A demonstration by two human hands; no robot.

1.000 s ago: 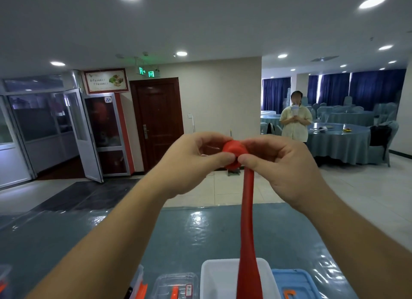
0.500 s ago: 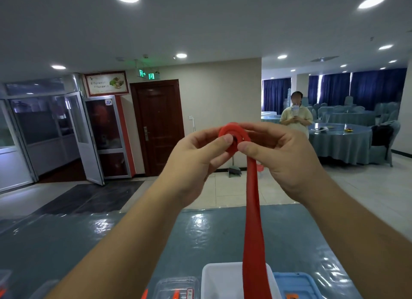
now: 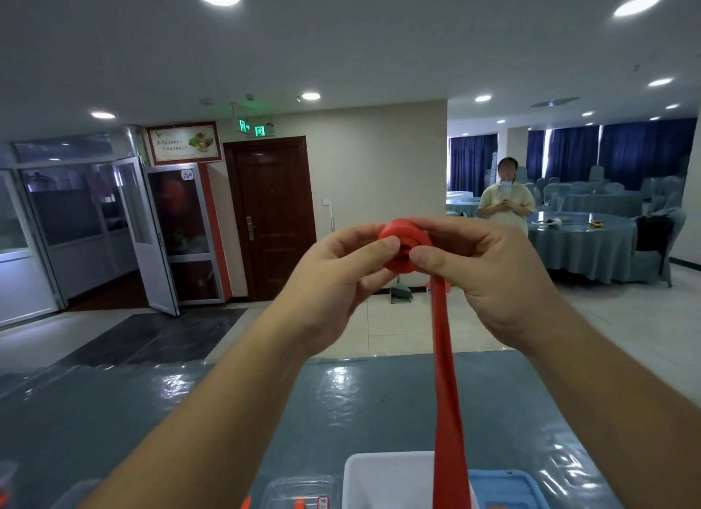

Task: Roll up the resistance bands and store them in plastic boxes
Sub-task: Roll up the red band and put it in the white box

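A red resistance band (image 3: 447, 394) is held up in front of me, its upper end wound into a small roll (image 3: 404, 239). My left hand (image 3: 333, 281) pinches the roll from the left, thumb on its near face. My right hand (image 3: 489, 269) pinches it from the right. The loose tail hangs straight down past a white plastic box (image 3: 387, 478) at the table's near edge. A clear plastic box (image 3: 303, 493) holding something red lies to the left of the white one, a blue box (image 3: 508, 489) to its right.
The table (image 3: 189, 413) has a shiny blue-grey cover. Beyond it lie a tiled floor, a dark wooden door (image 3: 271, 216) and glass doors at left. A person (image 3: 506, 197) stands at back right beside round tables (image 3: 584, 243) with blue cloths.
The roll has grown thicker as both hands wound more band onto it. The hanging tail has shifted slightly to the right.
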